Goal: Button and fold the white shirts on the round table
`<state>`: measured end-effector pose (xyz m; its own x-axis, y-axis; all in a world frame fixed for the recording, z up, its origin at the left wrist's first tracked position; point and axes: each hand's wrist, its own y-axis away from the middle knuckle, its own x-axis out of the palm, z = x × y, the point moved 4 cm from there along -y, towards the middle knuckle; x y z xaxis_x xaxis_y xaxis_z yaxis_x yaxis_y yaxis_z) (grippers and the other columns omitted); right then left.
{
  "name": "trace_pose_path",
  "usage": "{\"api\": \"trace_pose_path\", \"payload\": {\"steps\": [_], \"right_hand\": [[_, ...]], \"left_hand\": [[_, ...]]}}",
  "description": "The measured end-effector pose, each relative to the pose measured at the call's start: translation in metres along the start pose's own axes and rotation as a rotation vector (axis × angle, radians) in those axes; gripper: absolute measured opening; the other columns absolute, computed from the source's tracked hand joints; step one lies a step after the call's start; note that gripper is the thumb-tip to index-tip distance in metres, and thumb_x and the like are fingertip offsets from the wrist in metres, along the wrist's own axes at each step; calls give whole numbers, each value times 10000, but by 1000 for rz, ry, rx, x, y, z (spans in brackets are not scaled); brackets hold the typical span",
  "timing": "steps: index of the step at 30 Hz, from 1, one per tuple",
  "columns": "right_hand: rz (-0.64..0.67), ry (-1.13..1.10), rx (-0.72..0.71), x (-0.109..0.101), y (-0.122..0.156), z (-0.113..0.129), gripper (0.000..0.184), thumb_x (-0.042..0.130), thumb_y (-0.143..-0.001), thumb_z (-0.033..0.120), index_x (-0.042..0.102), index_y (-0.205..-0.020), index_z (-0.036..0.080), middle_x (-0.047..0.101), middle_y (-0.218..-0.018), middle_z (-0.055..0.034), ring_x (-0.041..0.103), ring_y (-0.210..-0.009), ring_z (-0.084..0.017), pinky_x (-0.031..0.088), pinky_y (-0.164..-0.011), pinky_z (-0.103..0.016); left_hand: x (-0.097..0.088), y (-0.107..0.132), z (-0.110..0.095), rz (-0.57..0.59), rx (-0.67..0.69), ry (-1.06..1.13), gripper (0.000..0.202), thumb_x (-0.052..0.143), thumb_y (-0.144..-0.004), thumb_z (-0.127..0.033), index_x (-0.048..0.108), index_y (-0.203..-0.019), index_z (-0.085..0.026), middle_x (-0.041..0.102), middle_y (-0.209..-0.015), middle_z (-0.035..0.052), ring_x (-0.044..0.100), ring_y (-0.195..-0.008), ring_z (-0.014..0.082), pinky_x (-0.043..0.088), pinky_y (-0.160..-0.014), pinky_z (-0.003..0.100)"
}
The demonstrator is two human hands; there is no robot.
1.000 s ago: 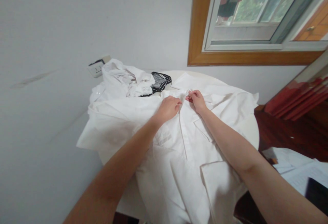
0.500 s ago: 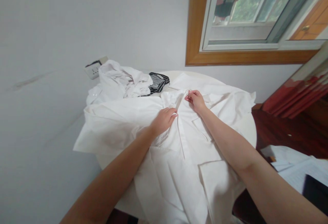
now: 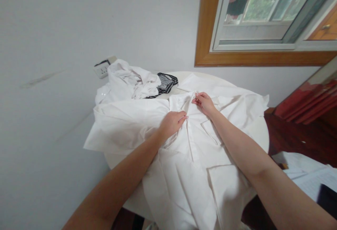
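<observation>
A white coat (image 3: 181, 184) with sleeves and patch pockets lies spread over a round table (image 3: 259, 135), its lower part hanging over the near edge. My left hand (image 3: 172, 123) is closed on the coat's front edge, thumb and fingers pinched together. Farther up, close to the collar, my right hand (image 3: 204, 103) pinches the same front edge. Between the two hands the edge runs in a raised line. One sleeve reaches out to the left, the other to the right. The cloth right under my fingertips is partly hidden.
Behind the coat lie a crumpled white cloth (image 3: 126, 80) and a black-and-white striped cloth (image 3: 167, 82). A wall socket (image 3: 101, 70) sits behind them. A wood-framed window (image 3: 260, 58), a red curtain (image 3: 300, 100) and papers (image 3: 313, 175) are to the right.
The whole view has shifted slightly, so everything sits a little farther right. Both hands keep their pinch on the coat's edge at nearly the same places.
</observation>
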<state>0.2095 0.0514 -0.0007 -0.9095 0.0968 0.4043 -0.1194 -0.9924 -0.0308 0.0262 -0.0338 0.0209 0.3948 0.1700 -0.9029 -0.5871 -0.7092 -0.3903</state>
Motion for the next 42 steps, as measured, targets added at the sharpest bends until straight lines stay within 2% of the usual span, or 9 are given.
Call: {"api": "trace_pose_path", "payload": {"steps": [4, 8, 13, 18, 22, 25, 33, 38, 42], "right_hand": [[-4, 2, -2, 2, 1, 5, 214, 722, -765, 252, 520, -714, 204, 607, -580, 28, 643, -615, -110, 552, -649, -224], [23, 47, -31, 6, -1, 38, 159, 704, -769, 284, 575, -836, 221, 678, -744, 3, 670, -786, -134, 554, -781, -292], [257, 553, -238, 27, 23, 79, 285, 642, -797, 317, 626, -1070, 235, 700, -989, -33, 637, -956, -167, 470, -925, -380], [403, 985, -461, 36, 64, 44, 427, 536, -807, 162, 582, -1230, 210, 648, -1113, -89, 620, -932, -188, 473, -908, -371], [426, 1093, -606, 28, 71, 8, 594, 473, -812, 112, 434, -1398, 202, 629, -1106, -118, 583, -976, -230, 456, -928, -414], [449, 1103, -641, 24, 65, 0, 622, 480, -826, 137, 381, -1437, 201, 627, -1082, -109, 567, -954, -231, 448, -927, -421], [410, 1265, -634, 24, 58, 1, 535, 527, -826, 145, 501, -1360, 171, 611, -971, -95, 540, -917, -228, 433, -887, -373], [315, 1318, -611, 22, 51, 0, 228, 523, -886, 189, 704, -1023, 164, 596, -820, -78, 537, -829, -211, 420, -815, -331], [267, 1338, -623, 25, 50, 3, 190, 518, -862, 127, 697, -821, 172, 594, -769, -71, 533, -800, -210, 409, -765, -311]], "left_hand": [[-1, 0, -3, -20, 9, -49, 294, 379, -985, -374, 621, -991, -208, 714, -845, 59, 669, -818, 196, 453, -753, 296], [-7, -12, -3, 5, 26, -164, 308, 366, -990, -358, 622, -976, -187, 706, -809, 69, 665, -793, 202, 449, -736, 305], [-21, -49, 10, 50, 76, -304, 265, 410, -971, -294, 634, -912, -164, 709, -848, 83, 663, -851, 217, 443, -773, 325], [-16, -62, 25, -35, 50, -271, 251, 419, -959, -251, 652, -955, -155, 709, -890, 89, 654, -897, 219, 442, -822, 336], [1, -51, 29, -46, 31, -184, 268, 402, -962, -242, 657, -1002, -167, 711, -915, 91, 652, -903, 213, 452, -825, 332], [8, -47, 31, -23, 25, -147, 273, 404, -958, -237, 668, -980, -171, 715, -916, 92, 658, -890, 210, 462, -823, 325], [13, -49, 35, 56, 72, -148, 309, 387, -970, -268, 684, -1013, -196, 722, -961, 76, 667, -911, 199, 477, -812, 295], [13, -47, 34, 92, 6, -124, 347, 372, -985, -330, 680, -996, -170, 725, -954, 82, 670, -897, 201, 470, -791, 291], [14, -47, 32, 92, 16, -84, 379, 367, -985, -384, 675, -963, -164, 719, -935, 87, 663, -895, 201, 463, -794, 290]]}}
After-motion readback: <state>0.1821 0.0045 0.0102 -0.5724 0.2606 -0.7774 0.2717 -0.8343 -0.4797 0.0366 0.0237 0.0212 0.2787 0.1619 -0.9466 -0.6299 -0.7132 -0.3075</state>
